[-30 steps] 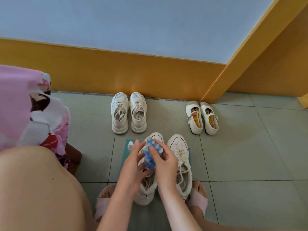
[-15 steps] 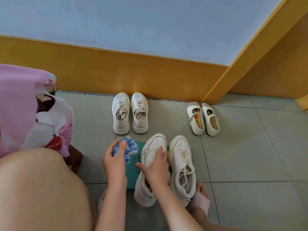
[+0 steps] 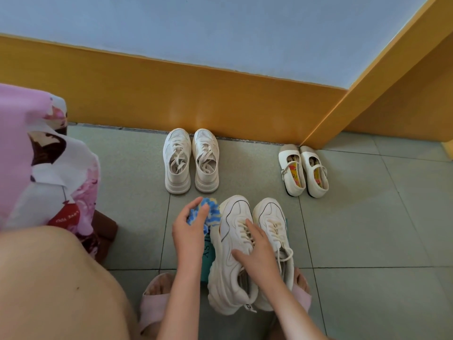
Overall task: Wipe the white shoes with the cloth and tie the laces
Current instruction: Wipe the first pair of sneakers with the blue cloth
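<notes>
At far left a pink floral fabric (image 3: 36, 155) hangs above a bare knee (image 3: 49, 278), both cut off by the frame edge. Next comes the left hand (image 3: 190, 231), its fingers curled round a bunched blue, white and yellow cloth (image 3: 213, 213). The cloth is held just beside the toe of the nearer sneaker, though whether it touches I cannot tell. Behind, by the wall, a lace-up pair (image 3: 191, 160) stands well apart.

The chunky white sneakers (image 3: 228, 266) sit side by side on a teal mat (image 3: 207, 261) on the tiled floor (image 3: 367, 229), their laces (image 3: 282, 251) loose and untied. The right hand (image 3: 258, 256) rests on the tongue of the sneaker nearer the cloth, thumb and forefinger spread flat; its other fingers are hard to make out. Further right stand small strap shoes (image 3: 304, 171).

Wiping looks about to begin, with the shoe steadied and the cloth ready. The next move calls for bringing the cloth onto the toe and side panel while the right hand pins the shoe; tying comes afterwards. The mat's lettering is mostly covered, and the sneakers' heels overlap pink slippers (image 3: 154, 300).
</notes>
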